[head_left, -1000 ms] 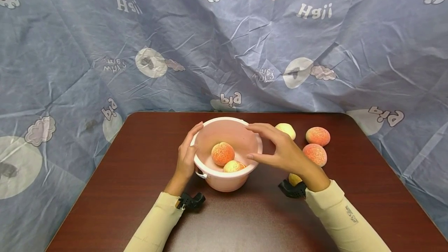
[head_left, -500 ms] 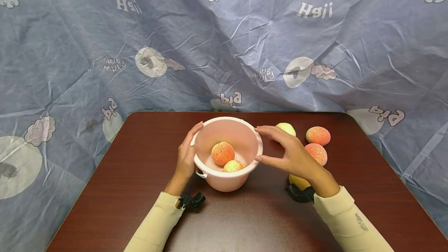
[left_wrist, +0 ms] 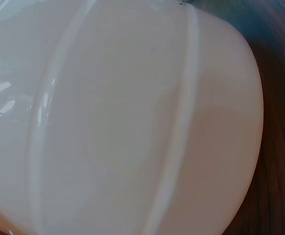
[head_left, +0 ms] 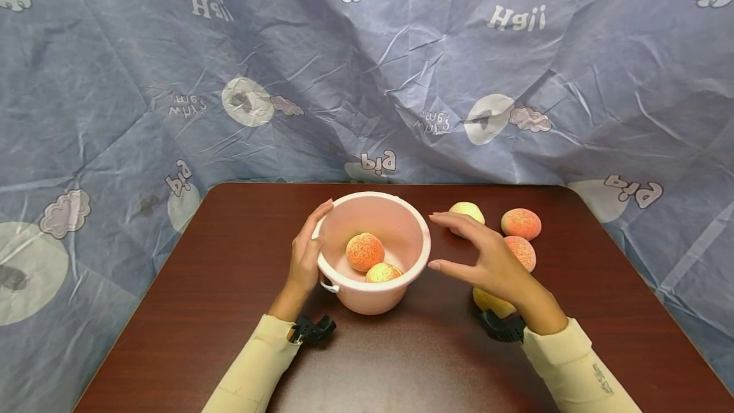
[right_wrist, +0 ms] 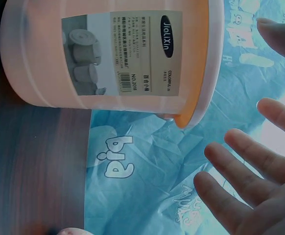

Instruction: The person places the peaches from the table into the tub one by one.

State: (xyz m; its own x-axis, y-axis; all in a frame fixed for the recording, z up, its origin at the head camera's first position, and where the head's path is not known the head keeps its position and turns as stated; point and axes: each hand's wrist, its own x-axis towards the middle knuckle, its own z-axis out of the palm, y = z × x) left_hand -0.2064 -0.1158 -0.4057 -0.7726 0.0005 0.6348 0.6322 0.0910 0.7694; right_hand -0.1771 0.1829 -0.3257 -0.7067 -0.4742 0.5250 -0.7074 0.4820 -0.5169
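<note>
Hands (head_left: 305, 253) beside pink bucket (head_left: 373, 295)

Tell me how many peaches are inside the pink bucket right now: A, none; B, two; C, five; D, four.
B: the head view shows two peaches lying inside the pink bucket, while the other peaches lie out on the table to its right.
</note>
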